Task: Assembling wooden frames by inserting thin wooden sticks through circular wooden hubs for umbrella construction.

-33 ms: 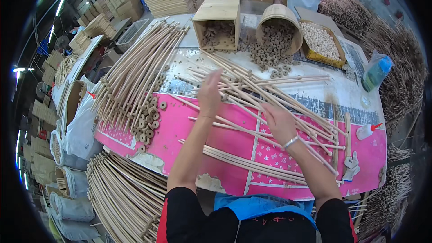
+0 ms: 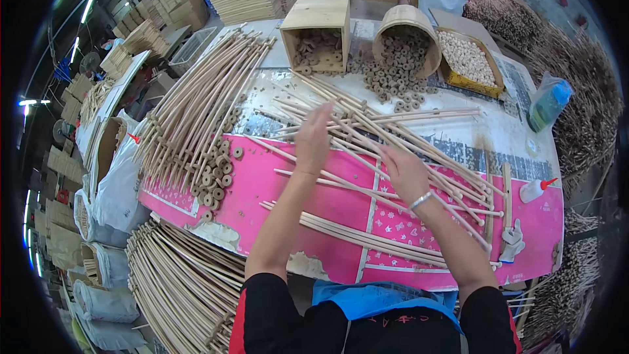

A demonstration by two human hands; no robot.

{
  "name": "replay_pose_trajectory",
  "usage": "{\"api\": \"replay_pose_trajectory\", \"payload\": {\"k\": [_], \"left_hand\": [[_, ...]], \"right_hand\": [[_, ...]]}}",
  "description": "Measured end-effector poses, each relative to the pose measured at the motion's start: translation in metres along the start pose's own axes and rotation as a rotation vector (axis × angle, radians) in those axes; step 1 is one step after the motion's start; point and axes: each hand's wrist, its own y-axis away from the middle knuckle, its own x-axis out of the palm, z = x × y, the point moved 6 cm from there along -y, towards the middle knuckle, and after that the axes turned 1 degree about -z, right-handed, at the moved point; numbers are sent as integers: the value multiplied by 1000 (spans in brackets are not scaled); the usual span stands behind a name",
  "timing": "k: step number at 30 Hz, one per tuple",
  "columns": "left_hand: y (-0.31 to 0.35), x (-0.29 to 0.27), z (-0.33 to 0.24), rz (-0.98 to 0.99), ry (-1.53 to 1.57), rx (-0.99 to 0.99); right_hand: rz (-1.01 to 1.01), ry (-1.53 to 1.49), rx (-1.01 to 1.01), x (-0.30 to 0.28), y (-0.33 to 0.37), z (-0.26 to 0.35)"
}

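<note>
Thin pale wooden rods (image 2: 419,147) lie in a crossed, loose pile on the table in front of me. My left hand (image 2: 312,139) is held above the pile's left part, fingers stretched upward and slightly smeared, with no rod visibly gripped. Lower and to the right, my right hand (image 2: 404,174) has its fingers closed on a wooden rod among the others; its palm side is hidden. Several more rods (image 2: 367,239) lie side by side between my forearms and the near edge. Small round wooden rings (image 2: 215,180) are heaped left of my left forearm.
A large rod bundle (image 2: 203,92) covers the table's left. Behind stand a wooden box (image 2: 316,10), a tipped wooden barrel (image 2: 406,19) spilling rings, and a yellow tray (image 2: 481,88) of pale beads. At right are a glue bottle (image 2: 534,190), a glove (image 2: 513,242) and a blue-green bottle (image 2: 549,106).
My left hand has shifted slightly to the right and tilted with its fingertips toward the right. The right hand has moved a little up and left. The rod pile looks nearly the same.
</note>
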Motion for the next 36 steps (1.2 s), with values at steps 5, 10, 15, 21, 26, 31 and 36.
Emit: {"api": "replay_pose_trajectory", "payload": {"k": [5,10,15,21,26,31,36], "left_hand": [[8,-23,20,-145,173,-65],[53,-69,92,35,314,-513],[109,-46,47,383,-43,-63],[120,-13,28,498,-190,9],[115,-21,25,592,-133,111],[120,-45,37,711,-27,-39],[121,-39,29,705,-45,-19]], "right_hand": [[-4,155,-44,6,-18,-21],[17,65,-158,0,60,-10],[114,280,-106,13,110,-36],[32,316,-145,5,101,-59],[-185,367,-84,-35,77,-71],[-24,98,-188,-34,126,-57],[81,389,-121,-30,146,-77]]}}
